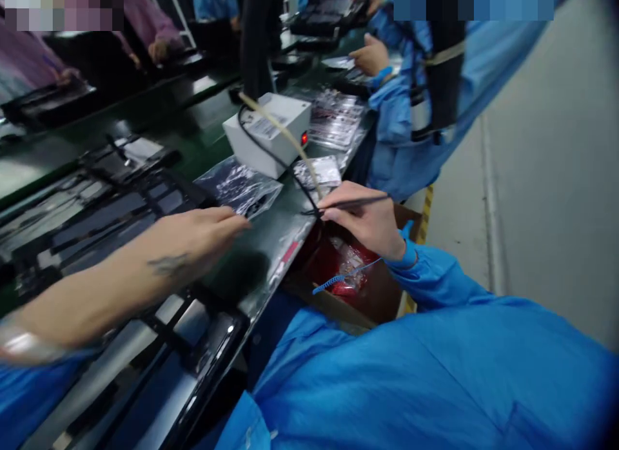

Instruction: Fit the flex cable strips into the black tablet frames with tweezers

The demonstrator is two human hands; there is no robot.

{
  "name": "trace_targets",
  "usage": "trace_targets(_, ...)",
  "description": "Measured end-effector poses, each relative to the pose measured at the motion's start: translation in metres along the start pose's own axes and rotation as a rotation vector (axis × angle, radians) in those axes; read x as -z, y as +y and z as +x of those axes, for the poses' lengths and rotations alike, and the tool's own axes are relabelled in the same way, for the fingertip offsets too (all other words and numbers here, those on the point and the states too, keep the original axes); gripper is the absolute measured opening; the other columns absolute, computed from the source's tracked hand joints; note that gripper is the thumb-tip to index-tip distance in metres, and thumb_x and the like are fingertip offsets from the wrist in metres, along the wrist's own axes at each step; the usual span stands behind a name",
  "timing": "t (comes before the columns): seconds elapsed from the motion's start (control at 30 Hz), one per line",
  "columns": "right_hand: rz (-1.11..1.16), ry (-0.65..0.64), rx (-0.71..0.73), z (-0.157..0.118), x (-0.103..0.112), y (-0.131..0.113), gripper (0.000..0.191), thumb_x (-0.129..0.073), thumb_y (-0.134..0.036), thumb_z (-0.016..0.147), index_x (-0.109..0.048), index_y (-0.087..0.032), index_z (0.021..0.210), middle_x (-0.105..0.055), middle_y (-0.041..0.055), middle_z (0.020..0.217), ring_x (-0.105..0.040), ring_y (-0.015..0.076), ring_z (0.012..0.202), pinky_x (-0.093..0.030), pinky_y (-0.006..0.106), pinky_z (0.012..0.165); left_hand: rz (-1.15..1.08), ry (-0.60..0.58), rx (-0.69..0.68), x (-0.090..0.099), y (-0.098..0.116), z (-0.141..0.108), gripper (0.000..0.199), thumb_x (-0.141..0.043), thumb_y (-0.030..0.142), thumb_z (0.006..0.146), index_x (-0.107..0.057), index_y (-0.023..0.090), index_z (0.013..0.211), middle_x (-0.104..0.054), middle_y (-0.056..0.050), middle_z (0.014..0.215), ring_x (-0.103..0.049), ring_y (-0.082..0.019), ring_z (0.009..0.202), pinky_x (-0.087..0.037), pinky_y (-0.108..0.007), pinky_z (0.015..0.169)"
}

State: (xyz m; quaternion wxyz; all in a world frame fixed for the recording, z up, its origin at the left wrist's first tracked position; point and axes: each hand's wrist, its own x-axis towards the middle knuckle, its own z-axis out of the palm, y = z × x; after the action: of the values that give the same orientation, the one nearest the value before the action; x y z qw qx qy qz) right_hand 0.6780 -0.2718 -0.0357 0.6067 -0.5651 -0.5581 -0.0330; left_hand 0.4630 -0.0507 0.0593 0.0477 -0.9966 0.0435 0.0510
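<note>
My right hand (365, 218), with a blue strap at its wrist, pinches a thin dark tool (358, 202) beyond the table's edge. Beside its fingertips run a black cable and a beige tube (290, 137) from around a white box (271, 124) with a lit red switch. My left hand (207, 234) hovers palm down over the table, fingers together and blurred; whatever they may hold is hidden. Just beyond it lies a clear plastic bag (242, 185) with dark contents. Under my left arm are dark framed panels (164, 360).
An open carton (338, 308) with red lining and clear scraps stands below the table's right edge. Bagged parts (336, 118) lie behind the white box. A co-worker in blue (406, 134) stands at the upper right, hands over the line. Other people work across the table.
</note>
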Motion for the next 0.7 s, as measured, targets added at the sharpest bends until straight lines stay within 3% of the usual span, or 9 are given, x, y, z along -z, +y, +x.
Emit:
trace_targets(0.07, -0.201, 0.143, 0.144, -0.019, 0.028, 0.002, 0.017, -0.081, -0.023, 0.081, -0.080, -0.029, 0.097, -0.077, 0.0000, 0.091, -0.073, 0.0176, 0.088, -0.062, 0.033, 0.082, 0.099, 0.033, -0.246, 0.003, 0.022, 0.073, 0.036, -0.032, 0.011, 0.094, -0.065, 0.015, 0.108, -0.068, -0.011, 0.100, -0.068, -0.023, 0.088, -0.056, -0.036, 0.080)
trace_targets(0.13, -0.279, 0.379, 0.154, -0.036, 0.052, 0.012, 0.023, -0.084, -0.022, 0.077, -0.081, -0.031, 0.097, -0.077, -0.0008, 0.092, -0.073, 0.0191, 0.092, -0.061, 0.036, 0.088, 0.007, 0.129, -0.367, 0.001, 0.050, 0.139, 0.034, -0.036, 0.012, 0.095, -0.065, 0.012, 0.112, -0.068, -0.014, 0.108, -0.067, -0.027, 0.103, -0.053, -0.043, 0.096)
trace_targets(0.2, -0.243, 0.633, 0.087, -0.046, 0.070, 0.029, 0.016, -0.076, -0.029, 0.086, -0.078, -0.030, 0.101, -0.075, -0.0006, 0.095, -0.072, 0.0174, 0.090, -0.061, 0.037, 0.088, -0.331, 0.268, -0.312, -0.006, 0.080, 0.192, 0.043, -0.040, 0.014, 0.096, -0.052, 0.010, 0.137, -0.061, -0.018, 0.135, -0.058, -0.027, 0.128, -0.047, -0.043, 0.109)
trace_targets(0.27, -0.116, 0.785, -0.010, -0.050, 0.085, 0.050, 0.019, -0.061, -0.039, 0.097, -0.073, -0.029, 0.108, -0.071, -0.0004, 0.096, -0.072, 0.0147, 0.088, -0.062, 0.037, 0.086, -0.737, 0.183, -0.175, -0.012, 0.108, 0.231, 0.061, -0.040, 0.014, 0.095, -0.029, 0.008, 0.154, -0.044, -0.021, 0.155, -0.048, -0.024, 0.141, -0.045, -0.039, 0.112)
trace_targets(0.33, 0.108, 0.833, -0.141, -0.050, 0.097, 0.070, 0.025, -0.054, -0.048, 0.099, -0.070, -0.029, 0.107, -0.068, -0.0017, 0.091, -0.071, 0.0127, 0.089, -0.062, 0.035, 0.088, -0.965, 0.059, -0.140, -0.016, 0.130, 0.254, 0.061, -0.029, 0.017, 0.099, -0.018, 0.009, 0.159, -0.034, -0.019, 0.162, -0.041, -0.022, 0.147, -0.044, -0.036, 0.111)
trace_targets(0.4, 0.339, 0.832, -0.266, -0.049, 0.105, 0.087, 0.026, -0.061, -0.053, 0.094, -0.069, -0.029, 0.101, -0.067, -0.0028, 0.087, -0.070, 0.0122, 0.095, -0.060, 0.033, 0.095, -1.091, -0.015, -0.164, -0.016, 0.145, 0.261, 0.060, -0.023, 0.018, 0.100, -0.017, 0.011, 0.159, -0.029, -0.015, 0.165, -0.036, -0.020, 0.150, -0.042, -0.034, 0.112)
trace_targets(0.5, 0.496, 0.850, -0.330, -0.048, 0.111, 0.105, 0.030, -0.071, -0.058, 0.084, -0.069, -0.030, 0.095, -0.068, -0.0031, 0.088, -0.068, 0.0133, 0.103, -0.059, 0.032, 0.098, -1.301, -0.056, -0.175, -0.013, 0.149, 0.242, 0.067, -0.035, 0.015, 0.095, -0.016, 0.010, 0.159, -0.026, -0.016, 0.166, -0.035, -0.016, 0.151, -0.036, -0.033, 0.120)
trace_targets(0.6, 0.497, 0.833, -0.350, -0.046, 0.115, 0.110, 0.033, -0.073, -0.066, 0.079, -0.073, -0.034, 0.090, -0.069, -0.0027, 0.085, -0.065, 0.0154, 0.109, -0.058, 0.034, 0.099, -1.315, -0.043, -0.167, -0.006, 0.132, 0.192, 0.068, -0.043, 0.019, 0.094, -0.018, 0.013, 0.158, -0.031, -0.018, 0.164, -0.040, -0.019, 0.148, -0.038, -0.039, 0.122)
trace_targets(0.7, 0.451, 0.803, -0.421, -0.041, 0.113, 0.097, 0.035, -0.082, -0.073, 0.061, -0.072, -0.042, 0.073, -0.071, -0.0007, 0.081, -0.061, 0.0184, 0.114, -0.055, 0.031, 0.097, -1.116, 0.005, -0.050, 0.005, 0.098, 0.115, 0.063, -0.040, 0.022, 0.099, -0.020, 0.021, 0.159, -0.036, -0.015, 0.162, -0.043, -0.024, 0.147, -0.047, -0.043, 0.114)
